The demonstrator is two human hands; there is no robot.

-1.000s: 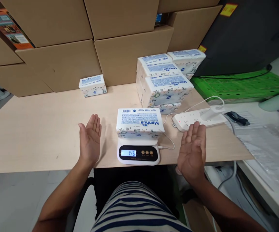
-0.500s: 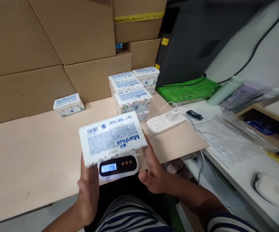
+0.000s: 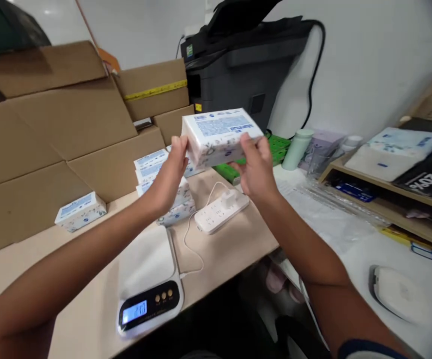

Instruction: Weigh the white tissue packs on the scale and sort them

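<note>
A white and blue tissue pack (image 3: 219, 132) with a floral side is held up in the air between both hands. My left hand (image 3: 171, 174) grips its left end, and my right hand (image 3: 255, 167) grips its right end with the thumb on the front edge. Below, on the table, lies a white digital scale (image 3: 148, 264) with a lit display and a bare platform. Behind my left hand stand stacked tissue packs (image 3: 150, 167), partly hidden by the hand and the lifted pack. One single tissue pack (image 3: 81, 212) sits farther left.
Cardboard boxes (image 3: 25, 174) line the back of the table. A white power strip (image 3: 221, 212) with a cable lies right of the scale. Beyond are a dark printer (image 3: 238, 65), a green crate (image 3: 227, 172), a pale green bottle (image 3: 297, 149) and a wooden shelf (image 3: 388, 184).
Both hands, apart and open at first, have closed on the tissue pack and lifted it off the scale, up and toward the back right. The view has turned right.
</note>
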